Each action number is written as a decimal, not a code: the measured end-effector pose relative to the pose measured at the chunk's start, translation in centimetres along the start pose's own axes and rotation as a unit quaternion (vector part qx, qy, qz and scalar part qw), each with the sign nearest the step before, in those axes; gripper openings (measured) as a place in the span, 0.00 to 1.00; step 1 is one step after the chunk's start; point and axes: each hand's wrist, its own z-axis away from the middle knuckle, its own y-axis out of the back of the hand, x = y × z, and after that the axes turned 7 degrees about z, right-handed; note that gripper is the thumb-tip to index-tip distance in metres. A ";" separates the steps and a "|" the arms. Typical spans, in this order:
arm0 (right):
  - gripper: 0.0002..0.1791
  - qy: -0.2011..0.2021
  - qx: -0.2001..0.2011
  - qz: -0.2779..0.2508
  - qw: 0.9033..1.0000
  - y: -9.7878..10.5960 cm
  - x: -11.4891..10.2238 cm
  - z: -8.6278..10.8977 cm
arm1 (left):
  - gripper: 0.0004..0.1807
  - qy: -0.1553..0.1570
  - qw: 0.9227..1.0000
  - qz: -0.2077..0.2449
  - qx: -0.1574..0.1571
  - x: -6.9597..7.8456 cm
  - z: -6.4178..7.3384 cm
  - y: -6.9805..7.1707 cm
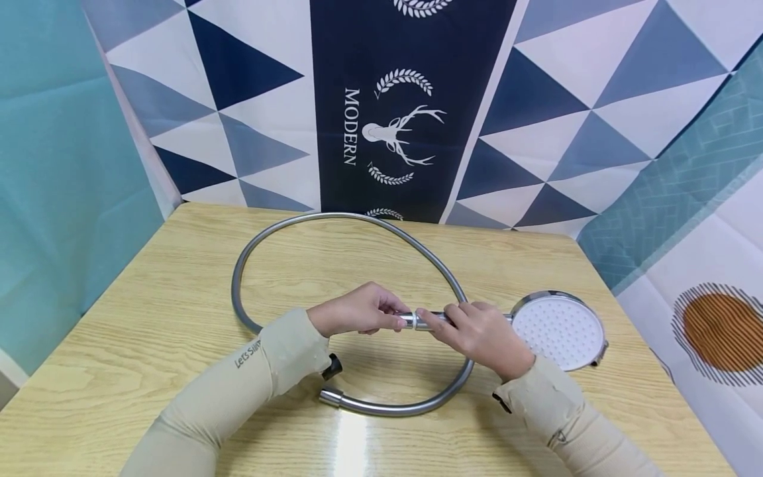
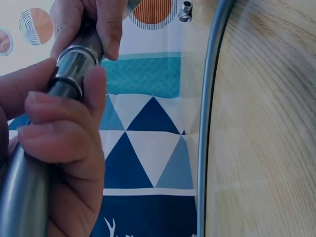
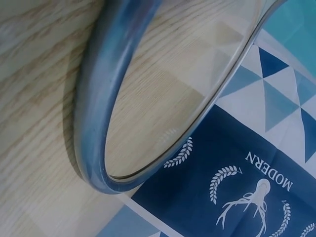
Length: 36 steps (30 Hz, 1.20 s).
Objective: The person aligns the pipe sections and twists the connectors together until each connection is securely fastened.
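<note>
Over the wooden table (image 1: 167, 285), I'm watching the left hand (image 1: 360, 309) pinching the hose (image 1: 398, 410) and the right hand (image 1: 484, 336) gripping the shower head (image 1: 558, 332).

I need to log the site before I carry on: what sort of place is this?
Probably a makeshift indoor work corner, not a real bathroom: a wooden table backed by hanging patterned cloth, with a shower head and a hose at the table.
</note>
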 end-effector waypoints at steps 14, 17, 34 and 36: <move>0.17 -0.001 -0.006 -0.011 1.000 -0.1 -0.3 0.2 | 0.09 -0.002 0.999 -0.036 0.011 0.2 0.1 -0.4; 0.17 -0.003 -0.005 -0.010 1.000 -0.1 -0.3 0.2 | 0.11 -0.005 1.000 -0.029 0.009 0.0 0.1 -0.4; 0.16 -0.003 -0.001 -0.012 1.000 -0.3 -0.6 0.4 | 0.11 0.011 1.000 -0.001 -0.011 -0.6 0.2 0.0; 0.16 0.000 0.002 -0.009 1.000 -0.2 -0.6 0.5 | 0.10 0.014 1.000 0.004 -0.010 -0.6 0.2 -0.1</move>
